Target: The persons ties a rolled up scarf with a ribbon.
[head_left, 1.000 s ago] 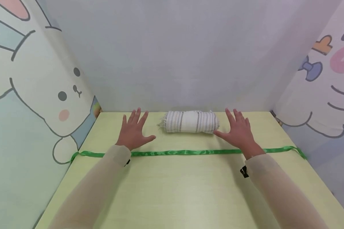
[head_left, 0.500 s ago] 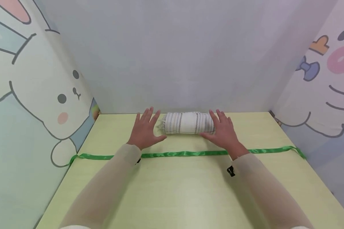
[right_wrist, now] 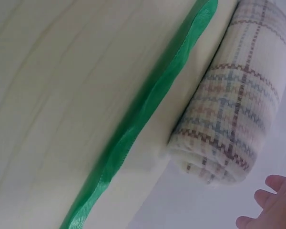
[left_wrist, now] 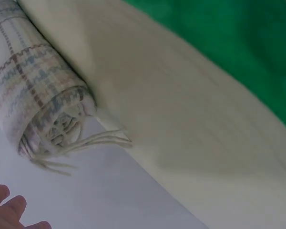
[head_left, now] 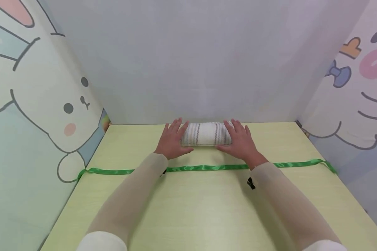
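A rolled-up scarf (head_left: 205,134), white with grey, blue and brown bands, lies across the far part of the table. Loose fringe hangs from its spiral end in the left wrist view, where the roll (left_wrist: 33,81) fills the upper left. My left hand (head_left: 173,140), fingers spread, overlaps the roll's left end in the head view. At the opposite end my right hand (head_left: 240,141) has its fingers spread too, thumb in front of the roll. The right wrist view shows the plaid roll (right_wrist: 233,100) with a few fingertips (right_wrist: 263,198) beside its end.
A green ribbon (head_left: 204,168) runs across the pale wooden table (head_left: 194,205), in front of the roll. Behind the table hangs a plain light backdrop (head_left: 201,62). Cartoon-printed panels stand on both sides, a rabbit (head_left: 50,97) on the left and a pig (head_left: 361,90) on the right.
Both hands have come inward towards the roll's ends, the left moving right and the right moving left. The scarf lies in about the same place.
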`<action>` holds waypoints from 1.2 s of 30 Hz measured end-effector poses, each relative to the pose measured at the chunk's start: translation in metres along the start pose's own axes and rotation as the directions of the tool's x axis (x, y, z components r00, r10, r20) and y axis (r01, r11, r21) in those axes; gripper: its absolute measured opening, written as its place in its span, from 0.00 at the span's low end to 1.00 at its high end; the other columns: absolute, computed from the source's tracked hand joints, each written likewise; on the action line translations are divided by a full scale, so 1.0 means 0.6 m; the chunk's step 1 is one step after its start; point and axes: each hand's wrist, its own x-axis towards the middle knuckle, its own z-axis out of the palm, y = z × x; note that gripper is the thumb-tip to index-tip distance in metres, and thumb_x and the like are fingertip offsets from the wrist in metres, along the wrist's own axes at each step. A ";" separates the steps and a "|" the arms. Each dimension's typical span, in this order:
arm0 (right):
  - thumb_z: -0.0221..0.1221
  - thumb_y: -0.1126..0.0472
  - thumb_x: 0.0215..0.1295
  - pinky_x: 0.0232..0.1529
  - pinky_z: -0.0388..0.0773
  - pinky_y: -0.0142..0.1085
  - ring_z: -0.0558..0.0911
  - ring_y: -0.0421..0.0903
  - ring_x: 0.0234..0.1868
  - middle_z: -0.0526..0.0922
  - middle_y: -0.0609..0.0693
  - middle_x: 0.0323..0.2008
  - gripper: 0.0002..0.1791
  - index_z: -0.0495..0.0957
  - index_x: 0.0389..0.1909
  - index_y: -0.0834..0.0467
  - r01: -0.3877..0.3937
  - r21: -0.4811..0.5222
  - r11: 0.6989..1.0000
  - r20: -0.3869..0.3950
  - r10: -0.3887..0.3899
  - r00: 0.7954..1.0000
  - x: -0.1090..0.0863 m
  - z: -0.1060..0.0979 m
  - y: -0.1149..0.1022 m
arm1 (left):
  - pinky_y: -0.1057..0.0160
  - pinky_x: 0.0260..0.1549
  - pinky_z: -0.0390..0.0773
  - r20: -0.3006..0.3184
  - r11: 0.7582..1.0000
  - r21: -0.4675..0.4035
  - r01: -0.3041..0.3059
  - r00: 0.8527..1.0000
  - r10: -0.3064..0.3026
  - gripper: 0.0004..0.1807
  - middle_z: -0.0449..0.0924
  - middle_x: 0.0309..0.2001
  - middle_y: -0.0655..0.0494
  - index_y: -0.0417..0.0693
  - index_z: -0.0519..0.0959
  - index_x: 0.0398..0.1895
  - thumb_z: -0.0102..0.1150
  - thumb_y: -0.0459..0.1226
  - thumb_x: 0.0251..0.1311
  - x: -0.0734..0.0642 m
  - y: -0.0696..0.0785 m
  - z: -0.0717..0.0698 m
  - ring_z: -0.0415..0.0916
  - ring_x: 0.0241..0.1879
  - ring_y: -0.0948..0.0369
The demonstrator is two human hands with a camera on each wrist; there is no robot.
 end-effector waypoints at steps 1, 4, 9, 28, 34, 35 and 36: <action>0.68 0.28 0.55 0.76 0.37 0.63 0.44 0.61 0.81 0.48 0.61 0.81 0.63 0.47 0.84 0.51 0.010 -0.010 1.000 0.007 -0.010 1.000 0.002 0.001 -0.002 | 0.42 0.76 0.40 0.015 1.000 0.005 -0.001 1.000 0.001 0.60 0.44 0.83 0.47 0.58 0.48 0.85 0.64 0.69 0.54 0.001 0.000 0.001 0.40 0.81 0.50; 0.68 0.28 0.54 0.76 0.38 0.63 0.44 0.62 0.81 0.48 0.61 0.81 0.64 0.47 0.83 0.52 0.034 -0.043 0.999 0.024 -0.033 0.999 0.010 0.003 -0.007 | 0.42 0.76 0.40 0.041 0.999 0.036 -0.011 0.999 0.009 0.59 0.44 0.83 0.47 0.56 0.48 0.84 0.63 0.69 0.56 0.007 0.002 0.001 0.39 0.81 0.50; 0.71 0.29 0.52 0.76 0.39 0.63 0.45 0.63 0.80 0.49 0.61 0.80 0.65 0.49 0.83 0.52 0.030 -0.054 0.998 0.050 -0.027 0.998 0.028 0.004 -0.013 | 0.43 0.76 0.41 0.035 0.996 0.083 -0.022 0.999 0.019 0.59 0.46 0.82 0.47 0.56 0.49 0.84 0.65 0.68 0.55 0.026 0.008 0.001 0.41 0.81 0.50; 0.77 0.45 0.52 0.74 0.49 0.63 0.53 0.65 0.76 0.58 0.65 0.74 0.60 0.53 0.80 0.58 -0.022 -0.032 0.999 0.134 0.026 0.991 0.072 0.038 0.025 | 0.52 0.76 0.50 0.118 0.987 0.154 0.045 0.991 -0.063 0.59 0.56 0.79 0.48 0.55 0.51 0.83 0.71 0.62 0.54 0.078 0.026 0.061 0.51 0.78 0.50; 0.75 0.52 0.55 0.72 0.53 0.63 0.59 0.64 0.71 0.65 0.65 0.67 0.51 0.58 0.75 0.60 -0.014 -0.083 0.996 0.106 0.023 0.994 0.068 0.027 0.043 | 0.55 0.70 0.63 0.101 0.978 0.192 0.076 0.990 -0.096 0.58 0.65 0.71 0.53 0.54 0.53 0.82 0.75 0.57 0.53 0.114 0.049 0.080 0.59 0.72 0.52; 0.74 0.53 0.56 0.72 0.53 0.63 0.59 0.65 0.71 0.65 0.66 0.67 0.50 0.58 0.74 0.61 -0.013 -0.088 0.996 0.108 0.022 0.994 0.068 0.026 0.044 | 0.55 0.69 0.64 0.098 0.977 0.198 0.083 0.990 -0.104 0.57 0.66 0.69 0.53 0.54 0.55 0.82 0.76 0.57 0.53 0.117 0.052 0.082 0.61 0.71 0.52; 0.74 0.54 0.56 0.72 0.53 0.63 0.59 0.65 0.71 0.65 0.66 0.66 0.49 0.58 0.74 0.61 -0.013 -0.091 0.996 0.113 0.024 0.993 0.067 0.026 0.044 | 0.54 0.68 0.66 0.098 0.974 0.204 0.094 0.989 -0.115 0.56 0.66 0.68 0.53 0.54 0.56 0.81 0.76 0.56 0.53 0.119 0.054 0.083 0.62 0.70 0.52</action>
